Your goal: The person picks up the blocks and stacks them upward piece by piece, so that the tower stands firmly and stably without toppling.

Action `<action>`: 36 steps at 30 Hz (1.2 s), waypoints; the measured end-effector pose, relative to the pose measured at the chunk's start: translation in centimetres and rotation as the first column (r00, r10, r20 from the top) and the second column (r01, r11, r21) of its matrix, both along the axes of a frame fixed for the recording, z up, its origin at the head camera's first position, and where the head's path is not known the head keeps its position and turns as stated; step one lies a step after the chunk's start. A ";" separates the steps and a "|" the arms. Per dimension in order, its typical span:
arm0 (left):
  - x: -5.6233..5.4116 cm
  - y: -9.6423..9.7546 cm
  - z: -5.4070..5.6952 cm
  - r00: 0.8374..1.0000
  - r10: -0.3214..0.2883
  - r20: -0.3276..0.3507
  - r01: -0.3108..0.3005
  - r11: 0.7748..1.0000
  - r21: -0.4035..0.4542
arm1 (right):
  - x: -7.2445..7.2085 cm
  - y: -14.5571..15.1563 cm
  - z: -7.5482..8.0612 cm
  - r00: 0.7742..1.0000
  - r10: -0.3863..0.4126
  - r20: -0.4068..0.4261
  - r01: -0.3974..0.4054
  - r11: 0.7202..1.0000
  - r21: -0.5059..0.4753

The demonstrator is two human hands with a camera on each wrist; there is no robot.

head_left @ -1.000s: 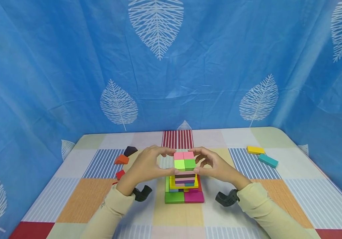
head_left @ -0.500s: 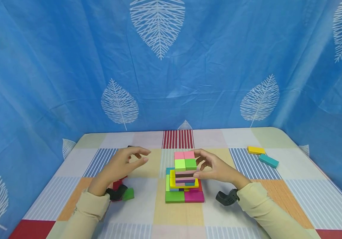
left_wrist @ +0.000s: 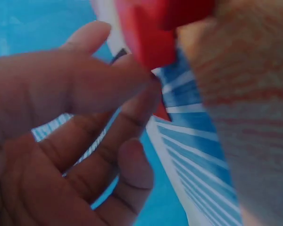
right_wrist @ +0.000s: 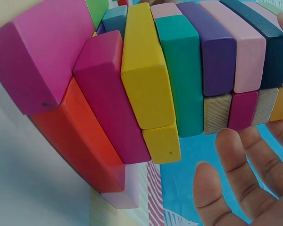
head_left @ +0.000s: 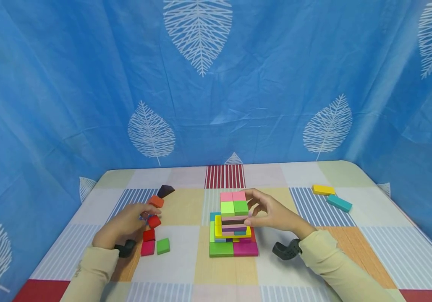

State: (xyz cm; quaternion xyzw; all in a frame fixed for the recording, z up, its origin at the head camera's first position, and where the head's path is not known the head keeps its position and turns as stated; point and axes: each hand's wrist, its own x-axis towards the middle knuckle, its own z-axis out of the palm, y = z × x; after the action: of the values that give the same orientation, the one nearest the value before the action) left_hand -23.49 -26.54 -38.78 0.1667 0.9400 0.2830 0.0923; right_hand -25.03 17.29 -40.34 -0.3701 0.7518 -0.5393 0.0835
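Observation:
A tower of colourful wooden blocks (head_left: 234,229) stands mid-table, topped by two pink and two green blocks. My right hand (head_left: 270,212) holds its upper right side, thumb at the front and fingers curled behind. The right wrist view shows fingertips (right_wrist: 229,141) close to the upper layers. To the left, my left hand (head_left: 126,222) reaches over loose blocks, fingers loosely bent. Its fingertips come right up to a red block (head_left: 154,221). In the blurred left wrist view, thumb and forefinger overlap beside a red block (left_wrist: 153,44).
Near the left hand lie an orange block (head_left: 156,201), a dark block (head_left: 166,191), another red block (head_left: 149,235), a crimson block (head_left: 147,248) and a green block (head_left: 163,246). At the far right are a yellow block (head_left: 323,190) and a teal block (head_left: 339,203).
My left hand has left the tower's left side and moved left and down to the loose blocks. The right hand has stayed at the tower, its thumb slightly lower.

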 end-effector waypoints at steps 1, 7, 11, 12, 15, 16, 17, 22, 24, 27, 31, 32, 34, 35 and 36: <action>-0.1 0.0 -0.2 1.000 0.008 0.013 -0.008 1.000 -0.005 | 0.0 0.0 0.0 1.000 0.001 0.000 -0.001 1.000 0.000; -0.3 0.3 -0.7 0.998 0.050 0.044 -0.050 0.999 0.005 | 0.0 0.0 0.0 1.000 -0.003 0.000 0.003 1.000 -0.001; -0.4 1.2 -0.4 0.996 0.081 0.027 -0.082 0.996 0.025 | 0.1 -0.1 0.1 1.000 -0.003 0.004 0.003 1.000 -0.001; -0.4 1.6 -0.2 0.997 0.081 0.011 -0.082 0.996 0.028 | 0.1 -0.1 0.1 1.000 -0.003 0.005 0.003 1.000 -0.001; -0.7 3.0 0.4 0.996 0.030 -0.089 -0.027 0.999 0.033 | 0.1 -0.1 0.2 1.000 -0.006 0.007 0.006 1.000 0.000; -0.7 3.5 0.7 0.991 0.006 -0.133 -0.002 0.999 0.035 | 0.1 -0.1 0.2 1.000 -0.007 0.007 0.007 1.000 0.001; -0.8 4.0 1.0 0.985 -0.013 -0.170 0.020 0.999 0.040 | 0.2 -0.1 0.2 1.000 -0.008 0.006 0.008 1.000 0.000; -1.1 6.9 2.4 0.962 -0.058 -0.268 0.089 0.990 0.106 | 0.2 0.0 0.1 1.000 -0.015 0.002 0.015 1.000 0.005; -1.1 7.9 3.0 0.956 -0.067 -0.287 0.110 0.984 0.140 | 0.2 0.0 0.1 1.000 -0.018 0.001 0.018 1.000 0.009; -1.1 9.4 3.7 0.941 -0.091 -0.325 0.158 0.969 0.188 | 0.1 0.0 0.1 1.000 -0.017 0.000 0.017 1.000 0.011; -1.1 11.3 4.5 0.932 -0.102 -0.347 0.201 0.944 0.261 | 0.1 0.0 0.1 1.000 -0.013 0.006 0.013 1.000 0.007; -1.1 11.7 4.7 0.932 -0.104 -0.346 0.208 0.938 0.277 | 0.1 0.0 0.0 1.000 -0.012 0.009 0.012 1.000 0.006; -1.1 12.5 4.8 0.934 -0.115 -0.339 0.224 0.926 0.303 | 0.1 0.0 0.0 1.000 -0.010 0.013 0.010 1.000 0.005; -1.1 12.9 4.8 0.936 -0.119 -0.331 0.227 0.923 0.310 | 0.1 0.0 0.0 1.000 -0.010 0.014 0.010 1.000 0.005; -1.1 13.2 4.8 0.938 -0.125 -0.325 0.231 0.921 0.312 | 0.1 0.0 0.0 1.000 -0.010 0.015 0.010 1.000 0.005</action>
State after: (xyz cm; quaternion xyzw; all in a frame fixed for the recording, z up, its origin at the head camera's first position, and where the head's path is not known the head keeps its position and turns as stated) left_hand -24.62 -13.31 -33.95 0.3069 0.8592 0.4055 -0.0556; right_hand -24.96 17.30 -40.37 -0.3621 0.7545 -0.5403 0.0873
